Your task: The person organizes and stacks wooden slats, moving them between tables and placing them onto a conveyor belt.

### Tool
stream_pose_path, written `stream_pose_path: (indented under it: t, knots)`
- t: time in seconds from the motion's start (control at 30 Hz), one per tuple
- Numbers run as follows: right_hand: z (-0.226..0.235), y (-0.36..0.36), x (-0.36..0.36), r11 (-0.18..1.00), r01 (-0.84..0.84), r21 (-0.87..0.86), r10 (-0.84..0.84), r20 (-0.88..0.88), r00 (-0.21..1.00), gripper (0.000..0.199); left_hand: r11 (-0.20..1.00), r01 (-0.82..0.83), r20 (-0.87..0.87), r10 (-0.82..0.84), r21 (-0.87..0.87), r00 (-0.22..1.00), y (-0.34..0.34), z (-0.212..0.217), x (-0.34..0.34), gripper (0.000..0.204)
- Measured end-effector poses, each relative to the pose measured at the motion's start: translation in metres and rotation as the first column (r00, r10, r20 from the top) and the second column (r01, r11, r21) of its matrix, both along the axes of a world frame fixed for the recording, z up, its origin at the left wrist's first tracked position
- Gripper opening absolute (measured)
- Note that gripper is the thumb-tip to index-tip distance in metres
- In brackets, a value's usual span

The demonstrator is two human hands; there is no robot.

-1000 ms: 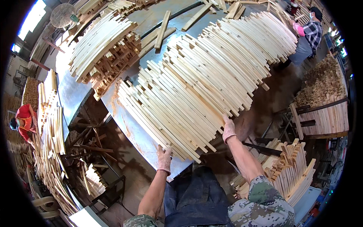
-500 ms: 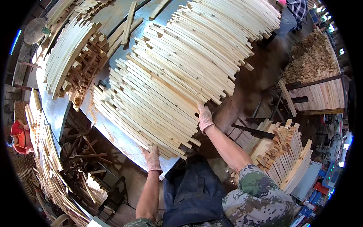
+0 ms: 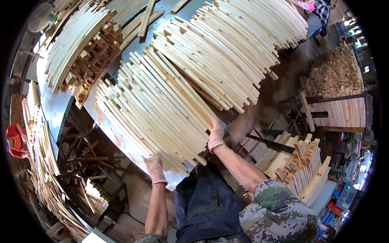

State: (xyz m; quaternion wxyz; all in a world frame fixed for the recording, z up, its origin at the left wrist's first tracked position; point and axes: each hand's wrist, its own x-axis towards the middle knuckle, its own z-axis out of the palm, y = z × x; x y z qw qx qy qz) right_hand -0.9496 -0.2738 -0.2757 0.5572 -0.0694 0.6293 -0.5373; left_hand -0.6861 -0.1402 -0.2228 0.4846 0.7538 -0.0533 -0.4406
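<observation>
A row of long pale wooden strips [image 3: 156,117] lies side by side on the metal table [image 3: 115,133] in front of me. My left hand [image 3: 154,168], in a light knit glove, presses on the near left side of this batch. My right hand [image 3: 216,135], gloved too, grips its near right edge, so the batch is squeezed between both hands. Their fingertips are partly hidden by the wood. A dark, wedge-shaped gap parts this batch from a larger row of strips [image 3: 231,52] beyond it.
Stacked strips [image 3: 77,48] stand at the far left, loose boards [image 3: 146,18] near the top. To the right are a stack of wood pieces [image 3: 302,166] and a large pile of blocks [image 3: 334,77]. A person in a plaid sleeve [image 3: 321,11] is at the far right, one in red [image 3: 17,141] at the left.
The near batch has come away from the larger row, opening a gap between them. Both hands have shifted slightly left with it. The view has also moved a little.
</observation>
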Motion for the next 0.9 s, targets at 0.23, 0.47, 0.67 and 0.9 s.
stream_pose_path:
  t: [0.23,0.47,0.67,0.9]
  knots:
    - [0.017,0.042,0.018,0.934,-0.35,0.071,0.351,-0.365,0.862,0.049,1.0,0.029,-0.014,-0.029,-0.011,0.999,0.005,-0.007,0.066,0.08]
    - [0.064,-0.012,-0.05,0.271,-0.8,0.535,0.816,-0.568,-0.103,0.063,0.997,0.076,0.064,-0.077,0.02,0.995,0.008,-0.012,0.067,0.08]
    - [0.054,-0.078,-0.035,0.36,-0.911,0.203,0.413,-0.91,-0.04,0.041,0.996,-0.016,0.031,0.019,-0.092,0.999,0.002,-0.001,0.065,0.074]
    - [0.035,-0.15,0.054,0.423,-0.887,0.187,0.821,-0.494,0.287,0.087,0.992,0.069,0.222,-0.091,0.106,0.971,-0.035,-0.006,0.09,0.062]
